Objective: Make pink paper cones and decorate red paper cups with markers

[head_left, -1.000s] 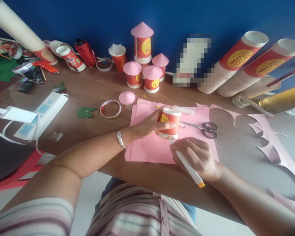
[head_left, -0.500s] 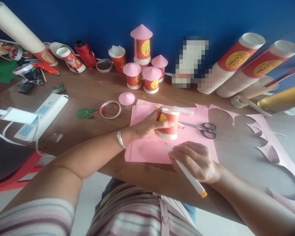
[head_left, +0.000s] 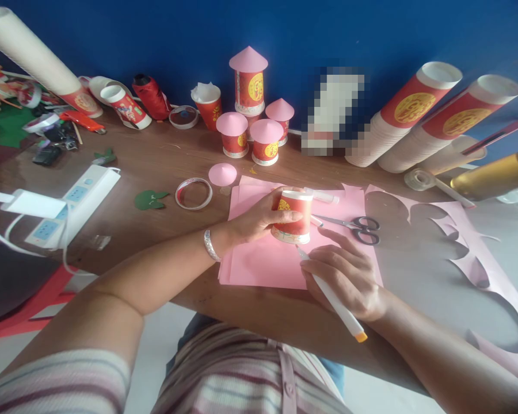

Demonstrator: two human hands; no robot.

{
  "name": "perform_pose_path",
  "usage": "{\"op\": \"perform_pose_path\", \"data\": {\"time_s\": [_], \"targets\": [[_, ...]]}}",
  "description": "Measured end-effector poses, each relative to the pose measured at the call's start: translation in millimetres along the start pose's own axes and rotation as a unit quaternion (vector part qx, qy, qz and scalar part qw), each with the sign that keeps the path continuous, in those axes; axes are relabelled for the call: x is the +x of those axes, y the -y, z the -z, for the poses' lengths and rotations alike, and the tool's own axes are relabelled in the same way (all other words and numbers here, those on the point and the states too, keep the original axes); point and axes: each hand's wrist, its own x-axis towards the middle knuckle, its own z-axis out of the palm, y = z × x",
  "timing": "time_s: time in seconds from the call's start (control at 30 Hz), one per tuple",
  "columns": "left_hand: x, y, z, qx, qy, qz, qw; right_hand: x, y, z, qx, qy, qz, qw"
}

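My left hand (head_left: 271, 215) is closed around a red paper cup (head_left: 300, 210) with gold print and a patterned white band at its lower end. In my right hand (head_left: 345, 273) is a white marker (head_left: 336, 305) with an orange end, its tip pointing up at the cup's lower rim; whether it touches cannot be made out. Both hands are over a stack of pink paper (head_left: 259, 267). Black-handled scissors (head_left: 362, 228) lie on the paper's right side, and a clear pen cap (head_left: 323, 196) is behind the cup.
Cups with pink cone roofs (head_left: 267, 141) stand at the back. A loose pink cone (head_left: 223, 174) and a tape roll (head_left: 194, 194) lie left of the paper. A power strip (head_left: 75, 201) is farther left. Cup stacks (head_left: 408, 109) and cut pink scraps (head_left: 479, 270) are right.
The marker tip has come up closer to the cup's lower rim, and my right fingers have stretched out more. The cup has shifted slightly left in my left hand.
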Motion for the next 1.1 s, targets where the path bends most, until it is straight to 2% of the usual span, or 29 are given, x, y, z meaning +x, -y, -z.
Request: {"op": "perform_pose_path", "data": {"time_s": [0.17,0.37,0.5,0.7,0.93,1.1], "targets": [[0.8,2.4,1.6,-0.020,-0.020,-0.014,0.999,1.9,1.9,-2.5,0.026,0.003,-0.006,1.000],[1.8,6.0,5.3,-0.023,-0.005,-0.011,1.000,0.4,4.6,-5.5,0.048,0.016,-0.018,0.999],[0.7,6.7,4.6,-0.005,-0.002,-0.001,1.000,-0.5,5.9,-6.4,0.056,0.026,-0.005,0.998],[-0.2,5.4,2.5,0.035,-0.035,0.023,0.998,-3.7,6.5,-8.2,0.070,0.043,0.015,0.997],[0.4,1.1,-0.8,-0.003,-0.015,0.008,1.000,-2.0,2.8,-4.0,0.022,-0.008,0.007,1.000],[1.3,1.8,-0.9,-0.016,-0.012,-0.002,1.000,-2.0,-1.5,-1.6,0.008,-0.018,0.004,1.000]]}}
